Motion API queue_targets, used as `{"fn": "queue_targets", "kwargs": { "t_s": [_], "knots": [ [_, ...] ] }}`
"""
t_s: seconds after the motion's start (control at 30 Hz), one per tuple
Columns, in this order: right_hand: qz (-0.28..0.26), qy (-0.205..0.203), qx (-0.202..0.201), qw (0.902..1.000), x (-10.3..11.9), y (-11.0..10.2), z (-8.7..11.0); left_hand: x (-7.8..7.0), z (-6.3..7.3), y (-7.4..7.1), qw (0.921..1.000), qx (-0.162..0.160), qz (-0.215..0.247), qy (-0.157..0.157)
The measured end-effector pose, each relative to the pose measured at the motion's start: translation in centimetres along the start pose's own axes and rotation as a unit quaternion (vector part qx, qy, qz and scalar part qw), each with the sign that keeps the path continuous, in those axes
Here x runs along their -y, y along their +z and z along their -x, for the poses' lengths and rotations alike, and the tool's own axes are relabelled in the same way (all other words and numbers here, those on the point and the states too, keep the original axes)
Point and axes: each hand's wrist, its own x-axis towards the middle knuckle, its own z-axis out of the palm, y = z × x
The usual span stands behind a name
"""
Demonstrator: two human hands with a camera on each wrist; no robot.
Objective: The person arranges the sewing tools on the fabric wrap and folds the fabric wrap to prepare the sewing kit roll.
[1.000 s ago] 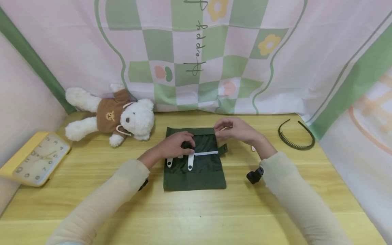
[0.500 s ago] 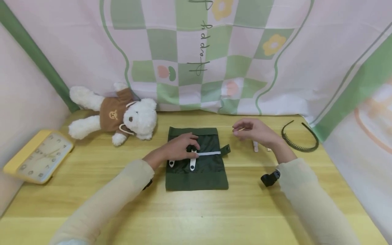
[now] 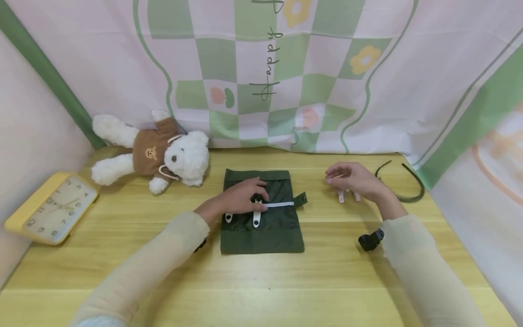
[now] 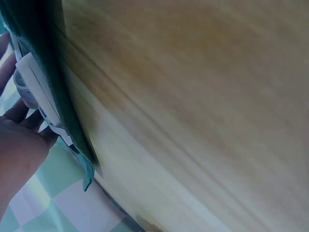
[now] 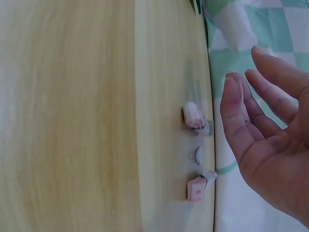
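Note:
A dark green fabric pouch (image 3: 263, 243) lies unfolded, a white elastic band (image 3: 281, 204) across its middle. My left hand (image 3: 242, 196) rests on it, thumb at the upper end of a white strip with a black dot (image 3: 256, 220). Another such strip (image 3: 228, 218) shows partly under the hand. In the left wrist view, fingers touch down around a pale rounded object (image 4: 23, 89) beside a white flat piece (image 4: 39, 89). My right hand (image 3: 356, 180) hovers with nothing in its loosely bent fingers. Under it stand small pink-and-white pieces (image 5: 194, 115), with a small whitish round piece (image 5: 198, 154) between them.
A plush bear (image 3: 151, 154) in a brown top lies back left. A yellow clock (image 3: 53, 209) stands at the left edge. A dark toothed headband (image 3: 412, 198) lies back right. Behind the wooden table (image 3: 269, 290) hangs a checked curtain (image 3: 253, 59).
My right hand has moved right, from the pouch's upper right corner to over the small pink-and-white pieces. The left hand has stayed on the pouch.

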Motion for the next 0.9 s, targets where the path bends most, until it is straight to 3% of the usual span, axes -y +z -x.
{"fn": "queue_targets", "kwargs": {
  "t_s": [0.6,0.9],
  "knots": [
    [-0.008,0.045,-0.031,0.9985,-1.6,-1.0,0.6,-0.1,0.0,0.2,0.9999,0.009,0.003,0.005],
    [0.005,0.056,-0.022,0.9982,-1.8,-0.8,0.6,-0.1,-0.2,0.4,1.0,0.002,0.002,0.003]
  ]
}}
